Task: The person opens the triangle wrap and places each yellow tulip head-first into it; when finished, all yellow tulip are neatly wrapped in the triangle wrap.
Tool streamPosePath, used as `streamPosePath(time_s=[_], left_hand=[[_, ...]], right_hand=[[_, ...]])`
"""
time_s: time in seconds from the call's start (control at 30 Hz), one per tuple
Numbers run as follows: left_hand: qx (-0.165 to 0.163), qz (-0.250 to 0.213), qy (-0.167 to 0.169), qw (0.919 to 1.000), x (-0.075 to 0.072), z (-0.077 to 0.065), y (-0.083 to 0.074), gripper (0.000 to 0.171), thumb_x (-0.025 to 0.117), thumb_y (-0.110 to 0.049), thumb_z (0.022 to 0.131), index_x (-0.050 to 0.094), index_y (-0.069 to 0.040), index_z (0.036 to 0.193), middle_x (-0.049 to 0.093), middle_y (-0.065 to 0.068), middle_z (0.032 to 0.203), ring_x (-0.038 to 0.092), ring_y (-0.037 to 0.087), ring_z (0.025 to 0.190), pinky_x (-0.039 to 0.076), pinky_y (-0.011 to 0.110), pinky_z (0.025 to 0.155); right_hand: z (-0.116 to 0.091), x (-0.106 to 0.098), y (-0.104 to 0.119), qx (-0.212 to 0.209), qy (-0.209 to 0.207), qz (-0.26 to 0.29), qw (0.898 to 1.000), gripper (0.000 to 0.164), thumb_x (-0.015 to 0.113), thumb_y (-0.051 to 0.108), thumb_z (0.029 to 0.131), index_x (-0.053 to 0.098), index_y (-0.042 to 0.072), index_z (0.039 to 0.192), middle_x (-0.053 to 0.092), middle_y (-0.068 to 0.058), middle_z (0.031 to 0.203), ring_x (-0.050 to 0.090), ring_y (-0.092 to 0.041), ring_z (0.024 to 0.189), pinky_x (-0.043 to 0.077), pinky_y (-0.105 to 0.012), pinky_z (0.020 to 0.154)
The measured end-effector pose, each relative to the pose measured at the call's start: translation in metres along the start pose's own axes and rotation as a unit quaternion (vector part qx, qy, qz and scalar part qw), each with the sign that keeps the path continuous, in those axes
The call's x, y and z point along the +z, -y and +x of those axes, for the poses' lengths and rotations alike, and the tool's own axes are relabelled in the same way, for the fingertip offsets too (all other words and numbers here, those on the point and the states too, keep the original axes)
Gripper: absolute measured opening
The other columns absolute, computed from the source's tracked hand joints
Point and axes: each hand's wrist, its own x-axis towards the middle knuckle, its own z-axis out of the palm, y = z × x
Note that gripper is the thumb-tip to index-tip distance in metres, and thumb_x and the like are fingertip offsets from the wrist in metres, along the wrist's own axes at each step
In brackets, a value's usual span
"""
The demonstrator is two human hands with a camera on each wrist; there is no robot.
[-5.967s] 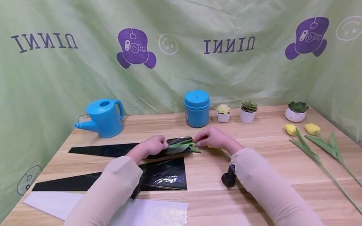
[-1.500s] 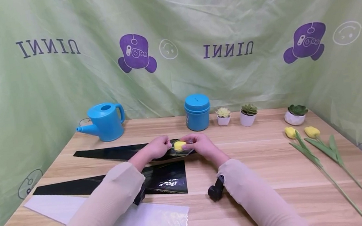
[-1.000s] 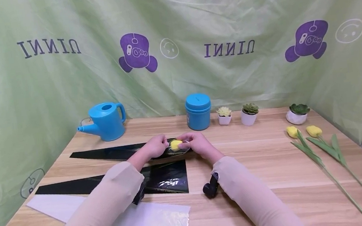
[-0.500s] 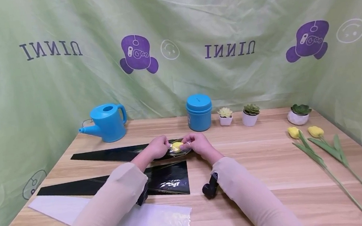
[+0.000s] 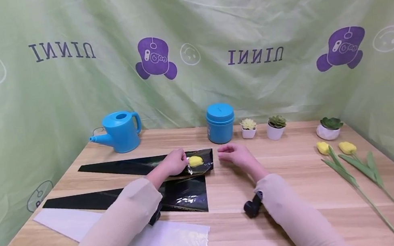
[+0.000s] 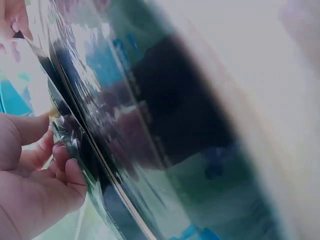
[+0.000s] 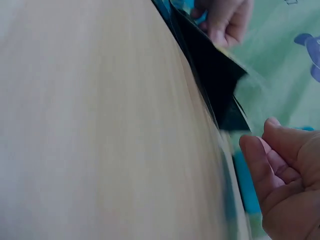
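A yellow tulip head [image 5: 196, 161] shows through the shiny film of the upper black flower sleeve [image 5: 118, 167], near the sleeve's wide right end. My left hand [image 5: 175, 163] pinches the sleeve's film just left of the bloom; in the left wrist view its thumb and fingertips meet at the crinkled edge. Right of the sleeve, apart from it, my right hand [image 5: 236, 156] hangs with loosely curled fingers and nothing in them. Its thumb and fingertips stand slightly apart in the right wrist view [image 7: 290, 185]. The tulip's stem is hidden under the left hand and sleeve.
Nearer lie a second black sleeve [image 5: 186, 193] and a white sleeve [image 5: 167, 244]. Two yellow tulips [image 5: 356, 178] lie at the right. Along the back stand a blue watering can [image 5: 121, 133], a blue lidded canister [image 5: 220, 124] and three potted succulents [image 5: 275, 130].
The tulip's leaves, in plain sight six seconds ago, are now out of view and its head lies within the sleeve. My right hand has let go and moved right; the left stays at the sleeve.
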Motion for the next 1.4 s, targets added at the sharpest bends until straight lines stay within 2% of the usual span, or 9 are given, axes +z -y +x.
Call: streamPosePath(time_s=[0.23, 0.43, 0.53, 0.7, 0.8, 0.93, 1.03, 1.1, 1.4], left_hand=[[0.003, 0.003, -0.005, 1.0, -0.001, -0.011, -0.003, 0.016, 0.058, -0.016, 0.089, 0.049, -0.004, 0.093, 0.049, 0.012, 0.095, 0.047, 0.025, 0.086, 0.039, 0.037, 0.079], [0.053, -0.018, -0.003, 0.9984, -0.009, -0.027, 0.001, 0.019, 0.061, -0.015, 0.088, 0.051, -0.003, 0.098, 0.052, 0.01, 0.095, 0.05, 0.022, 0.087, 0.042, 0.038, 0.079], [0.079, -0.028, 0.016, 0.9964, -0.014, -0.038, 0.004, 0.022, 0.061, -0.012, 0.088, 0.05, -0.002, 0.104, 0.054, 0.009, 0.092, 0.052, 0.02, 0.082, 0.044, 0.036, 0.076], [0.104, -0.028, 0.049, 0.993, -0.019, -0.056, 0.006, 0.037, 0.062, -0.011, 0.087, 0.046, -0.006, 0.12, 0.051, 0.006, 0.085, 0.05, 0.014, 0.069, 0.042, 0.032, 0.069], [0.124, -0.014, 0.058, 0.9905, -0.02, -0.065, 0.008, 0.034, 0.063, -0.01, 0.086, 0.048, -0.006, 0.116, 0.05, 0.002, 0.08, 0.048, 0.011, 0.067, 0.042, 0.03, 0.068], [0.141, 0.008, 0.072, 0.9873, -0.022, -0.076, 0.012, 0.024, 0.064, -0.01, 0.086, 0.052, -0.006, 0.106, 0.051, -0.003, 0.075, 0.047, 0.009, 0.066, 0.043, 0.029, 0.07], [0.144, 0.019, 0.092, 0.9852, -0.023, -0.082, 0.017, 0.023, 0.065, -0.01, 0.085, 0.053, -0.007, 0.104, 0.052, -0.005, 0.072, 0.048, 0.008, 0.065, 0.043, 0.028, 0.07], [0.135, 0.024, 0.108, 0.9845, -0.025, -0.085, 0.02, 0.022, 0.065, -0.009, 0.085, 0.053, -0.007, 0.104, 0.052, -0.005, 0.071, 0.047, 0.008, 0.064, 0.042, 0.027, 0.068], [0.106, 0.044, 0.144, 0.9829, -0.031, -0.09, 0.025, 0.019, 0.066, -0.007, 0.084, 0.056, -0.009, 0.1, 0.051, -0.002, 0.072, 0.047, 0.011, 0.066, 0.04, 0.026, 0.063]], right_hand=[[-0.036, -0.067, -0.02, -0.002, 0.009, 0.008, 1.0, 0.039, 0.059, 0.011, 0.089, 0.05, -0.01, 0.121, 0.059, -0.022, 0.113, 0.063, -0.009, 0.089, 0.05, -0.029, 0.085], [-0.078, -0.124, -0.041, -0.015, -0.017, -0.02, 1.0, 0.046, 0.059, 0.014, 0.09, 0.045, -0.014, 0.123, 0.06, -0.023, 0.112, 0.061, 0.001, 0.082, 0.05, -0.021, 0.078], [-0.098, -0.149, -0.051, -0.008, -0.03, -0.052, 0.998, 0.049, 0.059, 0.019, 0.091, 0.045, -0.014, 0.124, 0.061, -0.02, 0.11, 0.06, 0.004, 0.082, 0.05, -0.019, 0.076], [-0.129, -0.187, -0.066, 0.021, -0.058, -0.122, 0.991, 0.056, 0.061, 0.029, 0.09, 0.045, -0.011, 0.126, 0.066, 0.001, 0.102, 0.058, 0.008, 0.081, 0.046, -0.014, 0.072], [-0.146, -0.207, -0.075, 0.034, -0.085, -0.18, 0.979, 0.058, 0.06, 0.035, 0.089, 0.048, -0.008, 0.126, 0.065, 0.014, 0.093, 0.054, 0.012, 0.078, 0.044, -0.016, 0.068], [-0.166, -0.226, -0.089, 0.04, -0.118, -0.248, 0.961, 0.057, 0.059, 0.039, 0.089, 0.051, -0.007, 0.123, 0.061, 0.02, 0.091, 0.041, 0.019, 0.076, 0.043, -0.032, 0.071], [-0.179, -0.236, -0.1, 0.038, -0.123, -0.269, 0.955, 0.054, 0.06, 0.036, 0.089, 0.053, -0.007, 0.12, 0.055, 0.028, 0.088, 0.035, 0.022, 0.077, 0.042, -0.03, 0.068], [-0.185, -0.24, -0.106, 0.036, -0.12, -0.274, 0.953, 0.052, 0.062, 0.035, 0.088, 0.054, -0.007, 0.119, 0.052, 0.032, 0.085, 0.037, 0.024, 0.075, 0.04, -0.021, 0.063], [-0.197, -0.248, -0.116, 0.063, -0.078, -0.282, 0.954, 0.059, 0.064, 0.037, 0.086, 0.051, -0.009, 0.121, 0.069, -0.004, 0.095, 0.043, 0.02, 0.075, 0.04, -0.016, 0.061]])
